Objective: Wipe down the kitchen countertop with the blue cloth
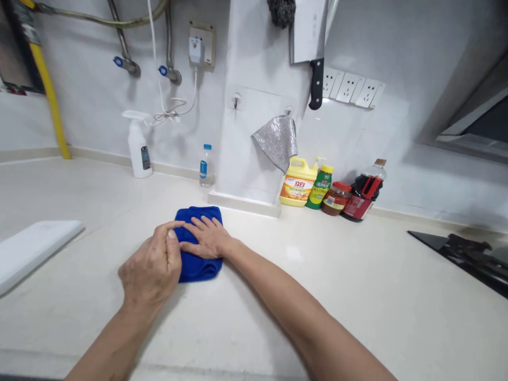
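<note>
A folded blue cloth lies on the pale counter in front of a white pillar. My right hand rests flat on top of the cloth, fingers stretched out and pointing left. My left hand is at the cloth's left edge, fingers curled and pinching the fabric, thumb on top. Part of the cloth is hidden under both hands.
A white board lies at the left. By the wall stand a white spray bottle, a small water bottle, a yellow detergent jug, a green bottle, a jar and a dark sauce bottle. A hob is at the right. A cleaver and a grey rag hang on the wall.
</note>
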Demonstrator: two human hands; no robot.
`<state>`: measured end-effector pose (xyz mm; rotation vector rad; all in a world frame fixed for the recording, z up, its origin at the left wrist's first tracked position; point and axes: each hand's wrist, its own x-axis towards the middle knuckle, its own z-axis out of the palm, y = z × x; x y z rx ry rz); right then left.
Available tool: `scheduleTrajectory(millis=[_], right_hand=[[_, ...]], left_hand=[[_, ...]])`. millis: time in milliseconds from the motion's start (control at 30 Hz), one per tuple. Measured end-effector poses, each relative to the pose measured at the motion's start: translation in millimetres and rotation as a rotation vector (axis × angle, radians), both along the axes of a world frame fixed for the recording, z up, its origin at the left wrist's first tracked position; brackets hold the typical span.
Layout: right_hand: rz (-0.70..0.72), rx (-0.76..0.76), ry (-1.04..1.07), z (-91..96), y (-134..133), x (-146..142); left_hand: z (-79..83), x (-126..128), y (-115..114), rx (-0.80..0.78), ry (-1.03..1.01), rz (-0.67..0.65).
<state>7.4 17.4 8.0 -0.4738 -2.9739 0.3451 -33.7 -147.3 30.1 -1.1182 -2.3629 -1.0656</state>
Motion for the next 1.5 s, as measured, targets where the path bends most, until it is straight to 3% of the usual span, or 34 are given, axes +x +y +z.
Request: scheduleTrajectory(millis=[100,233,367,533,767,900,1000,1100,1200,1433,1500], right_hand=[[-0.083,-0.021,-0.003,2.1,21.6,-2.7],[-0.169,-0.025,-0.003,2.1,41.6,22.6],[-0.212,0.004,-0.001,-0.1,55.2,76.2],[-0.352,0.023,-0.053,-1.1,67.0,172.3],[-0.663,0.024,-0.111,-6.5,43.6,287.6],[-0.63,-0.024,-0.025,-10.0,14.2,325.5],[-0.558,-0.035,0.175,-12.1,-13.9,344.6],[-0.448,0.078,0.379,-15.0,-46.0,353.0],[-0.275,0.154,0.412,-17.3,-67.5,350.9],[-0.283,0.208,0.395,-16.5,-70.1,334.4],[-0.259,0.164,0.396,-11.6,-71.9,334.5]], left_hand=[[-1.4,1.9,-0.5,-0.097,0.016,0.039],[1.4,2.1,-0.8,-0.159,-0.004,0.059],[4.1,-1.4,-1.4,-0.24,-0.068,0.026],[1.1,-11.4,-3.7,-0.335,-0.13,-0.057],[0.6,-21.1,-2.3,-0.462,-0.164,-0.1],[-4.8,-28.9,7.7,-0.505,-0.151,-0.063],[-9.6,-33.3,14.4,-0.542,-0.118,-0.041],[-13.0,-34.9,17.8,-0.563,-0.078,-0.01],[-15.2,-35.7,18.8,-0.576,-0.049,0.005],[-19.1,-41.8,20.7,-0.597,-0.05,0.018],[-21.3,-44.4,22.3,-0.556,-0.053,0.011]])
